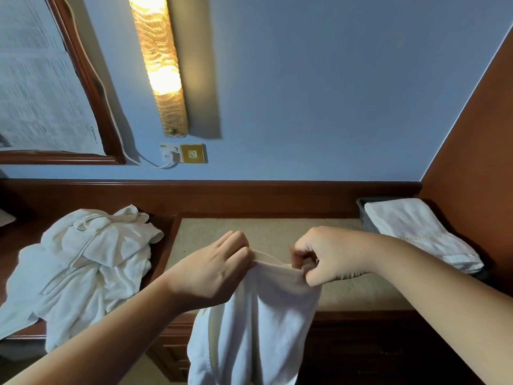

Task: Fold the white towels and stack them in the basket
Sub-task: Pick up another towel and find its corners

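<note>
A white towel (pixel 258 323) hangs down in front of me, its top edge bunched between both hands. My left hand (pixel 213 268) pinches the left end of that edge. My right hand (pixel 330 254) grips the right end, fingers curled round the cloth. Both hands hover over the beige desk top (pixel 211 232). At the far right a grey basket (pixel 366 215) holds a folded white towel (pixel 419 232) that overhangs its near rim. A heap of unfolded white towels (pixel 83 268) lies on the left part of the desk.
A dark wooden ledge (pixel 277 193) runs along the back below the blue wall. An orange-brown side panel (pixel 477 134) closes the right. A wall lamp (pixel 161 65), a socket with a white cable (pixel 172 155) and a framed mirror (pixel 41 79) are on the wall.
</note>
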